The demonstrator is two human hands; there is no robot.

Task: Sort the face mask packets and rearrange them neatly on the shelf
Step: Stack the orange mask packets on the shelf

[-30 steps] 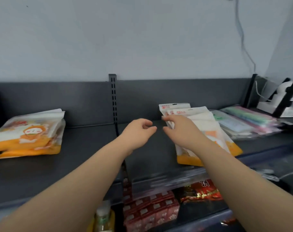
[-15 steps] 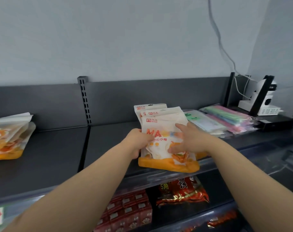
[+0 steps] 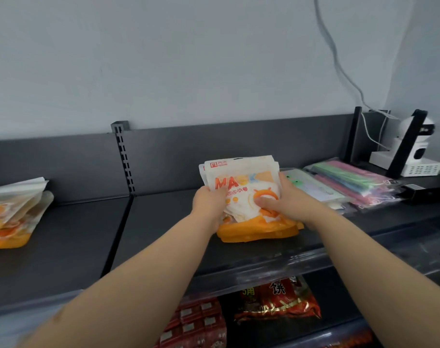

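Orange-and-white mask packets (image 3: 249,194), a small stack, sit centre frame on the dark grey shelf (image 3: 163,237), tilted up w/ orange bottoms on the shelf. Left hand (image 3: 207,204) & right hand (image 3: 289,204) grip the stack's two sides, fingers (image 3: 220,194) curled round the edges, right thumb across the front. Another orange pile (image 3: 10,212) lies far left, well apart; pastel packets (image 3: 352,182) just right of the stack, white camera (image 3: 420,151) upper right, red snack packs (image 3: 276,302) bottom centre.
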